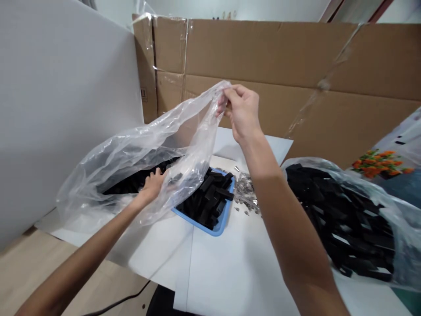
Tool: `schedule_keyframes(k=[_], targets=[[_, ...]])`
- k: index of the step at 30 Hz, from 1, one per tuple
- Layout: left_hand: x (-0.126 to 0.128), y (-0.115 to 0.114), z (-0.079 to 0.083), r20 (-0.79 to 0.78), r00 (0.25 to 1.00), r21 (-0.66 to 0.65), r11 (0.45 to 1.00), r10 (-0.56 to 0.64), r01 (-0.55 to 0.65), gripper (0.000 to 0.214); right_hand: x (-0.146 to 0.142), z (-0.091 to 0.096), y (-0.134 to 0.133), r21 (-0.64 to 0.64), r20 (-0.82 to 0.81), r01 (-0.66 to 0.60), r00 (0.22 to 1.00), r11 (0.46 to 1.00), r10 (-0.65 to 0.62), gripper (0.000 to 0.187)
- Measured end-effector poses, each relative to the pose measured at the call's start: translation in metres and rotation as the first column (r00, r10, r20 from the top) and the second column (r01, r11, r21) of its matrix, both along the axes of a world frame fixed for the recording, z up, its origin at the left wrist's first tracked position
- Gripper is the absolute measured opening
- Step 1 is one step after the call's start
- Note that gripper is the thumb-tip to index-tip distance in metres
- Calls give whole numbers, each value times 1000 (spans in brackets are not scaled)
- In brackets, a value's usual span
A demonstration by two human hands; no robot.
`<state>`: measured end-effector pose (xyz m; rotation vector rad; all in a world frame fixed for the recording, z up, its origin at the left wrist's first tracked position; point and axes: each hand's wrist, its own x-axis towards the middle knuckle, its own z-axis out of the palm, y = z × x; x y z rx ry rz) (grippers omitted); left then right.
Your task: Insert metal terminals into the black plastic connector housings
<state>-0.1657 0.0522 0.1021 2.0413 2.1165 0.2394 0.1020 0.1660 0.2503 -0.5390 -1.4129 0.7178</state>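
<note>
A big clear plastic bag (121, 147) lies on its side at the left, its mouth lifted, with dark pieces (126, 177) inside. My right hand (243, 109) is raised and pinches the upper edge of this bag. My left hand (154, 184) reaches into the mouth beside the dark pieces, fingers apart and slightly bent; part of it is behind the film. Just right of it, a blue tray (221, 227) is filled with black oblong pieces (210, 193), and the bag partly covers its left side.
Small metal parts (245, 186), some bagged, lie right of the tray. Another open plastic bag (408, 237) full of black pieces (342, 215) stands at the right, near orange flowers (378, 163). Cardboard (283, 57) closes off the back, a white panel (66, 96) the left. A cable (121, 300) hangs below the white table (226, 272).
</note>
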Motion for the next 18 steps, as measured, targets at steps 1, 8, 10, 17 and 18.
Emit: schedule_keyframes(k=[1, 8, 10, 17, 18], targets=[[10, 4, -9, -25, 999, 3, 1000, 25, -25, 63, 0, -2, -3, -7, 6, 2, 1000, 1000, -2, 41], [31, 24, -53, -113, 982, 80, 986, 152, -143, 61, 4, -9, -21, -30, 54, 4, 999, 1000, -2, 34], [26, 29, -57, -125, 981, 98, 986, 146, -134, 59, 5, -10, -23, -46, 60, 10, 998, 999, -7, 31], [20, 47, -64, -135, 980, 124, 984, 144, -127, 68, 6, -11, -18, -41, 76, 16, 997, 999, -13, 35], [22, 47, -66, -131, 982, 127, 984, 138, -121, 70, 5, -12, -18, -44, 73, 11, 997, 999, -8, 36]])
